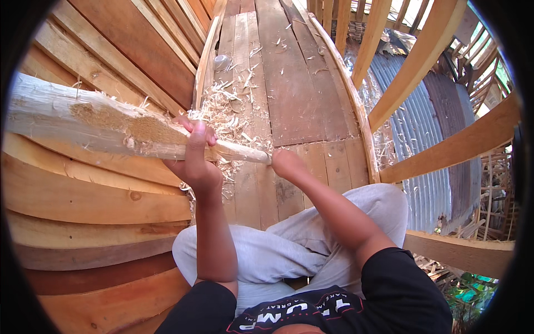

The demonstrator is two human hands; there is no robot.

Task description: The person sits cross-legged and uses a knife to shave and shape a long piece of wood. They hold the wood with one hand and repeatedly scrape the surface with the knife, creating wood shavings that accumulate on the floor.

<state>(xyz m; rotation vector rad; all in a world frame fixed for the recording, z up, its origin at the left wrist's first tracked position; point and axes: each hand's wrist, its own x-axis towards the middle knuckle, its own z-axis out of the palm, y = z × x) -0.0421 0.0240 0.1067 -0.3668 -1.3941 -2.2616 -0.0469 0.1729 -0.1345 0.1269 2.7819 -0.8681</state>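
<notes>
While the pole [130,128] spans crosswise, thick end toward 10 o'clock, thin tip near centre, the left hand [197,167] has its grip closed around the tapering part, presumably to steady it. Right hand [288,165] sits at the tip, 3 o'clock of the left; fingers hidden, grip state cannot be told. Shavings [231,119] lie toward 11 o'clock on the plank floor [295,106], beyond the crossed legs [267,247] at 6 o'clock.

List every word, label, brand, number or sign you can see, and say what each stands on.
Black T-shirt: large white lettering with smaller words, upside down across the chest; I won't copy its wording.
Wooden pole: no writing visible.
Clear container: too small to tell.
</notes>
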